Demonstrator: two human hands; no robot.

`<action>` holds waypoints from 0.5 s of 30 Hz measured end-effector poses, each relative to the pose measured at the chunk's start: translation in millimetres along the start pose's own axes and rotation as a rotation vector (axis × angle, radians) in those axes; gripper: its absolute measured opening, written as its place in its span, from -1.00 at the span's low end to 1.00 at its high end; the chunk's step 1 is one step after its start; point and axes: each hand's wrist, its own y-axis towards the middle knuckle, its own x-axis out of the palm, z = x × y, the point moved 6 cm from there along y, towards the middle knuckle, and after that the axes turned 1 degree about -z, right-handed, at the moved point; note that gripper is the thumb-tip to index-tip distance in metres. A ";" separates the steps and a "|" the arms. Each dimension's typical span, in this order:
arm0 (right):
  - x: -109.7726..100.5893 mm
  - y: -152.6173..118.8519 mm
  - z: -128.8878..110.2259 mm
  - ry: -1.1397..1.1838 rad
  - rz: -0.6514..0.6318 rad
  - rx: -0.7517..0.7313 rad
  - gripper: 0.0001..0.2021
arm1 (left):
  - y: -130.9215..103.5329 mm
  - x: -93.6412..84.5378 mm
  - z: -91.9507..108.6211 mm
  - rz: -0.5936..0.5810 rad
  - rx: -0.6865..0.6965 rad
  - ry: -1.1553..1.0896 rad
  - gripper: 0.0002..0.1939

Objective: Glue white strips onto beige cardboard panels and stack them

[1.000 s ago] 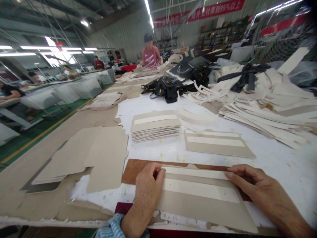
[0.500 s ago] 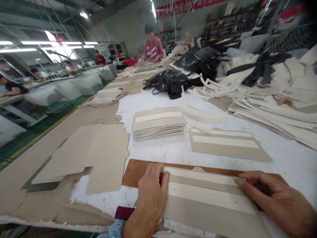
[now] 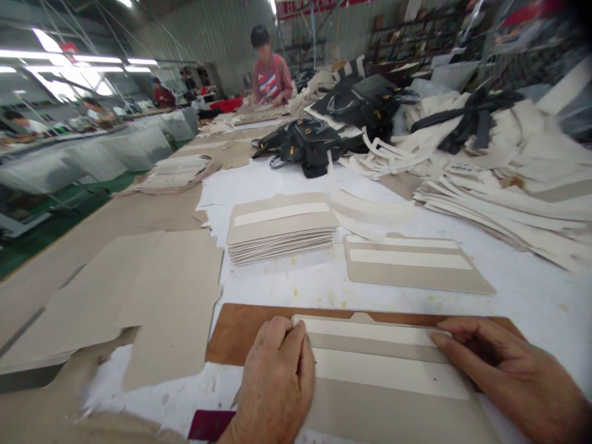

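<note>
A beige bag panel (image 3: pixel 388 401) with two cream strips across it lies in front of me, over a brown board (image 3: pixel 231 336). My left hand (image 3: pixel 277 376) is closed at its upper left corner, fingers bent over the end of the top cream strip (image 3: pixel 365 330). At the opposite end of that strip, my right hand (image 3: pixel 513 370) pinches the panel's upper right edge between thumb and fingers. The lower cream strip (image 3: pixel 383 373) lies flat below. Part of the panel's left edge is hidden by my left hand.
Beyond the board are a stack of beige panels (image 3: pixel 282 231) and a single striped panel (image 3: pixel 411 274). Plain beige sheets (image 3: pixel 171 296) lie left. Black bag pieces (image 3: pixel 305 145) and cream strips (image 3: pixel 499 209) pile up farther back. A co-worker (image 3: pixel 271 80) stands at the far end.
The view has shifted a little, so the table things sit farther left. My left hand's fingers are bunched more tightly at the corner. My right hand keeps its pinch.
</note>
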 end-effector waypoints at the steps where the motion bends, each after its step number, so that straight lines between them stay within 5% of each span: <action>1: -1.3 -0.8 -7.9 -0.021 -0.015 0.013 -0.63 | 0.1 -0.5 -0.6 0.005 0.018 0.002 -0.80; 6: -4.5 -3.9 -36.9 -0.019 0.009 0.017 -0.68 | -2.8 0.1 -10.2 0.006 0.105 0.025 -0.83; 15: -1.3 -3.0 -50.7 0.022 -0.028 0.029 -0.76 | -5.2 4.8 -19.4 -0.015 0.154 0.069 -0.78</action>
